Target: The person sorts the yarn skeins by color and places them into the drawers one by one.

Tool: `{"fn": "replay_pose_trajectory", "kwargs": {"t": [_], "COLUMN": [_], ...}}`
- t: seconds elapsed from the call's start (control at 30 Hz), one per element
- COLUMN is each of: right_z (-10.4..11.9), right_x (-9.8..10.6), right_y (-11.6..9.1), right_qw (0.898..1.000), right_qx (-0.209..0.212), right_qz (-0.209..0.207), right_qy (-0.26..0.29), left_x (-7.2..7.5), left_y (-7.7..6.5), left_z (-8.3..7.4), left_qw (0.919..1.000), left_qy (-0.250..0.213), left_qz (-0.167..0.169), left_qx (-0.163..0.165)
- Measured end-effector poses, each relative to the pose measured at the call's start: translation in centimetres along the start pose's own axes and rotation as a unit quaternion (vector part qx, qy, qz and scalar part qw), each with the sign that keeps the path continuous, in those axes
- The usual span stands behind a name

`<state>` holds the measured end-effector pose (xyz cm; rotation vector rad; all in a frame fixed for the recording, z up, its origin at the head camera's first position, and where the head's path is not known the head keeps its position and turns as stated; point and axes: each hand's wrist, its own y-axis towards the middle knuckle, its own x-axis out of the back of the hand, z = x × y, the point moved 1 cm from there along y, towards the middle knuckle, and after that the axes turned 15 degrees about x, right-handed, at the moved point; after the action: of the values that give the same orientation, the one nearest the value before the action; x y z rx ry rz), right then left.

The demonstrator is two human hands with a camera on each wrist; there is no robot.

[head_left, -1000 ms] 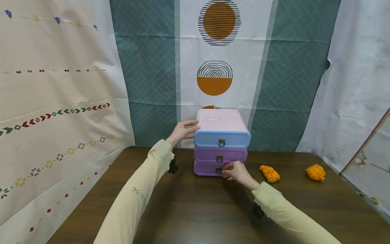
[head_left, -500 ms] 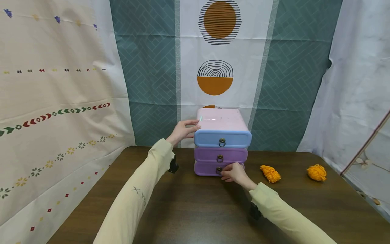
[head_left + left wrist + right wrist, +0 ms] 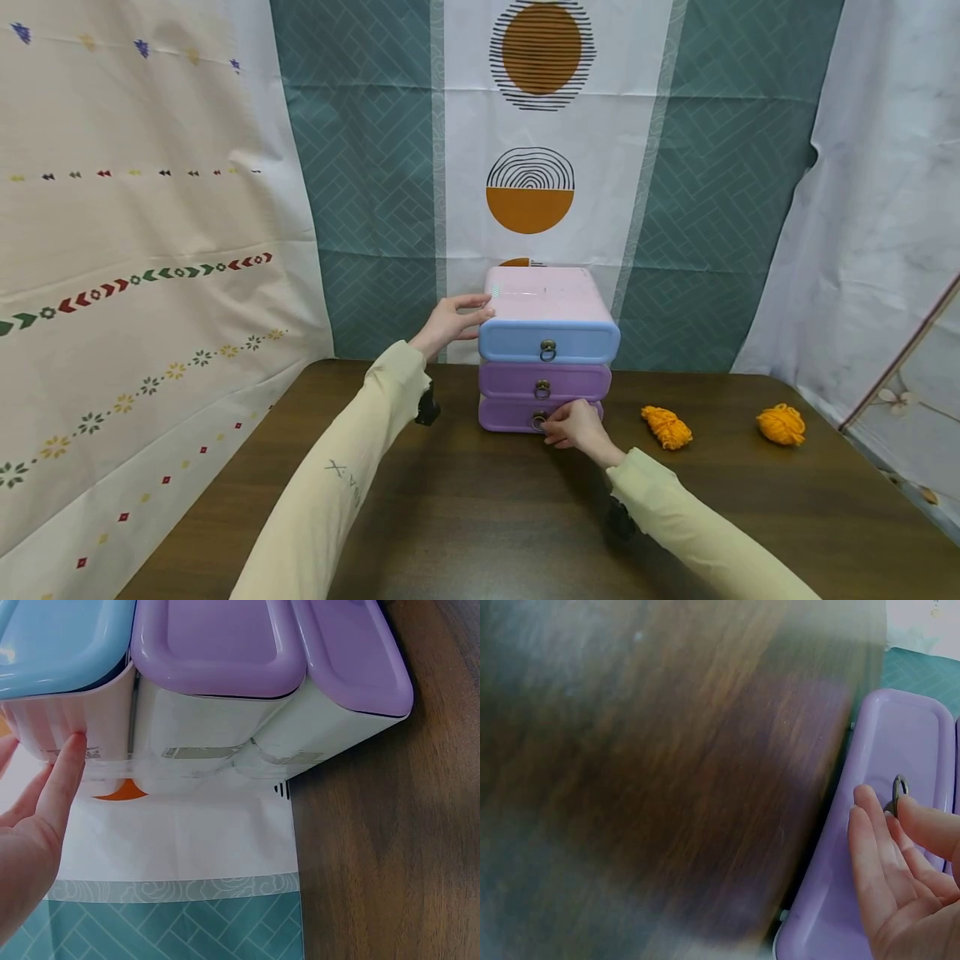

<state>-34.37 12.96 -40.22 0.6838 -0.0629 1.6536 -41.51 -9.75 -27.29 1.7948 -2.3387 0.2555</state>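
A small drawer unit stands at the back of the table, with a pink top [image 3: 547, 292], a light blue upper drawer [image 3: 510, 342] and two purple drawers below it. My left hand [image 3: 452, 321] rests at the unit's upper left side, fingers extended. In the left wrist view a fingertip touches the pink side wall [image 3: 105, 720] behind the blue front. At the lowest purple drawer [image 3: 502, 415], my right hand [image 3: 581, 429] pinches the brass ring pull [image 3: 900, 787] between thumb and fingers. All three drawer fronts are near the unit's body.
Two orange yarn bundles lie on the table to the right: a longer one [image 3: 667, 427] near the unit and a rounder one [image 3: 782, 424] further out. Patterned curtains [image 3: 360, 192] hang behind and on both sides. The brown wooden table [image 3: 480, 508] extends in front.
My right forearm has shifted slightly left, and the hand has turned a little at the lowest drawer's ring. The left hand stays in place at the unit's side. The drawers look unmoved.
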Motion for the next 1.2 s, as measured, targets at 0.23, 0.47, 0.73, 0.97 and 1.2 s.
{"fn": "replay_pose_trajectory", "kwargs": {"t": [0.23,0.47,0.73,0.97,1.2], "right_z": [0.2,0.5,0.5,0.6,0.6], "right_x": [0.0,0.0,0.1,0.2,0.3], "right_y": [0.1,0.4,0.5,0.5,0.4], "right_qw": [1.0,0.999,0.998,0.998,0.998], "right_qx": [-0.027,-0.054,-0.06,-0.058,-0.055], "right_qz": [-0.012,0.004,0.009,0.009,0.014], "right_qy": [0.0,-0.002,-0.002,0.004,0.014], "left_x": [-0.2,-0.2,-0.3,-0.4,-0.4], "left_y": [0.2,0.2,0.2,-0.7,-1.1], "left_z": [0.0,0.0,-0.1,-1.0,-1.4], "left_qw": [0.9998,0.9999,0.9998,0.9996,0.9997], "left_qy": [-0.002,-0.007,-0.014,-0.009,0.001], "left_qz": [0.004,0.005,0.006,0.014,0.006], "left_qx": [0.018,0.014,0.015,0.023,0.023]}}
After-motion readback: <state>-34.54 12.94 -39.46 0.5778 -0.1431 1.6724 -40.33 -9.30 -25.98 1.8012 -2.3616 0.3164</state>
